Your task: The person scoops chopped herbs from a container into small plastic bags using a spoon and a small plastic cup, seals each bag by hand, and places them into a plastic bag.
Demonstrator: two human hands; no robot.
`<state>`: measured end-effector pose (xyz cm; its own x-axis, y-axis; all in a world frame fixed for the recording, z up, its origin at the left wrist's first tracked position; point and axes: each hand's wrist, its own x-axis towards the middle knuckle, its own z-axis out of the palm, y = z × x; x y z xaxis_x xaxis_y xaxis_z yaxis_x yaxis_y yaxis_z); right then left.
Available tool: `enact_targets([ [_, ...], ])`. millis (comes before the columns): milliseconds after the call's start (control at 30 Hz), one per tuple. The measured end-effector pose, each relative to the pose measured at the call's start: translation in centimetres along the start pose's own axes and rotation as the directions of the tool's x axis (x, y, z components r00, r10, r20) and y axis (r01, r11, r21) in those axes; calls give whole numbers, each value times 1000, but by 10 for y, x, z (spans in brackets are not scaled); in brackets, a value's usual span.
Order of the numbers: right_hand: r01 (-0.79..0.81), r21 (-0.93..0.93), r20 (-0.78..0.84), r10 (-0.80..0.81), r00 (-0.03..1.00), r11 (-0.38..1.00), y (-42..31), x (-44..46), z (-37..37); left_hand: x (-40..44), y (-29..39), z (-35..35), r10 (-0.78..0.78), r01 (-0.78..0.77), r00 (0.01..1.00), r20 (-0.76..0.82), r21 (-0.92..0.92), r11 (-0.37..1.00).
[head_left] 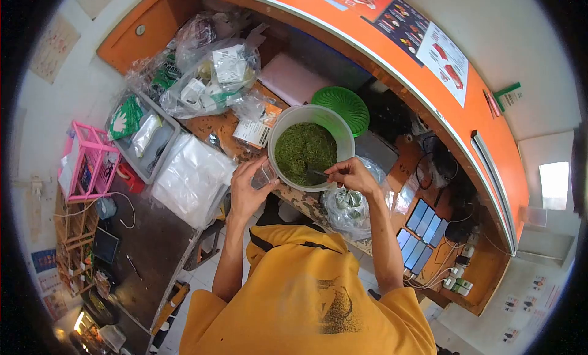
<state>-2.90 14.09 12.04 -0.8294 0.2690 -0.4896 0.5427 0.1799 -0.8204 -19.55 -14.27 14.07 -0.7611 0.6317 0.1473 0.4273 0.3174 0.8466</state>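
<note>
A round translucent tub (345, 132) holds chopped green herb (304, 148) and stands at the front of the wooden counter. My left hand (246, 188) is closed around a small clear cup (264, 175), held against the tub's left rim. At the tub's lower right, my right hand (354, 175) pinches the handle of a spoon (316, 173), whose end dips into the herb. Behind the tub, partly covered by it, lies a green ribbed plastic lid (343, 108).
Clear plastic bags (191, 178) are stacked left of my left hand. A grey bin (146, 143), a pink basket (92, 161) and filled bags (217, 73) stand farther left. Below my right hand sits a filled plastic bag (347, 209). Several phones (422, 229) lie to the right.
</note>
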Motion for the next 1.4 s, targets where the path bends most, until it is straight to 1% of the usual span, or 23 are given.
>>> enact_targets([
  [33,10,-16,-22,-11,1000,1000,-2,0,2,2,1,1,16,-16,1000,0,19,1000],
  [67,109,-180,-76,-124,989,978,0,3,6,4,1,3,30,-30,1000,-3,40,999],
  [133,249,-495,-130,-355,926,833,11,15,21,7,2,8,-19,19,1000,8,5,1000],
  [167,167,-583,-167,-319,933,795,11,24,33,8,4,11,-43,43,999,17,-12,999],
  [267,147,-659,-133,-306,943,738,3,33,64,8,9,13,-3,4,1000,26,-41,999],
  [300,143,-685,-52,-244,968,715,-5,31,63,9,10,12,18,-18,1000,19,-29,999],
  [367,233,-566,-43,-310,950,791,-19,18,52,5,11,8,46,-46,999,-1,-2,999],
  [400,273,-497,-41,-337,941,823,-20,11,46,2,8,7,24,-24,1000,-15,0,1000],
  [433,239,-457,-46,-291,956,857,-21,9,38,0,5,6,4,-4,1000,-25,1,1000],
  [533,154,-204,-23,-162,986,967,-11,9,17,-3,5,1,-35,34,999,-36,-15,999],
  [567,72,-122,-35,-76,996,990,-9,6,10,-2,6,0,-45,44,998,-44,-26,999],
  [667,-16,97,-59,22,998,995,-15,-13,-9,10,6,6,4,-5,998,-65,-17,1000],
  [700,7,185,-70,6,998,983,-18,-21,-11,16,8,11,38,-39,997,-68,-17,999],
  [767,36,236,-120,-8,993,971,-29,-34,-16,30,16,25,104,-106,992,-77,-15,994],
  [833,100,276,-185,-49,981,956,-38,-44,-15,41,14,44,120,-122,991,-61,-25,992],
  [933,221,42,-439,-180,880,974,-51,-56,-1,57,10,71,140,-142,990,-27,-52,989],
  [967,231,-170,-500,-286,817,958,-55,-59,3,61,13,78,136,-137,991,-17,-50,989],
  [1067,264,-364,-568,-438,697,893,-67,-69,18,68,21,94,128,-128,992,-13,-78,989],
  [1100,236,-416,-573,-455,682,878,-70,-72,21,69,23,98,124,-125,992,-16,-91,988],
  [1200,208,-366,-638,-407,654,907,-74,-78,30,73,22,109,129,-132,991,-27,-108,985],
  [1233,166,-366,-645,-378,664,916,-73,-78,32,73,22,112,124,-126,992,-24,-120,985],
  [1333,210,-386,-667,-429,609,898,-63,-75,36,75,21,119,123,-125,992,-28,-150,981],
  [1400,196,-388,-713,-427,556,901,-59,-73,33,75,18,122,135,-141,990,-49,-160,977],
])
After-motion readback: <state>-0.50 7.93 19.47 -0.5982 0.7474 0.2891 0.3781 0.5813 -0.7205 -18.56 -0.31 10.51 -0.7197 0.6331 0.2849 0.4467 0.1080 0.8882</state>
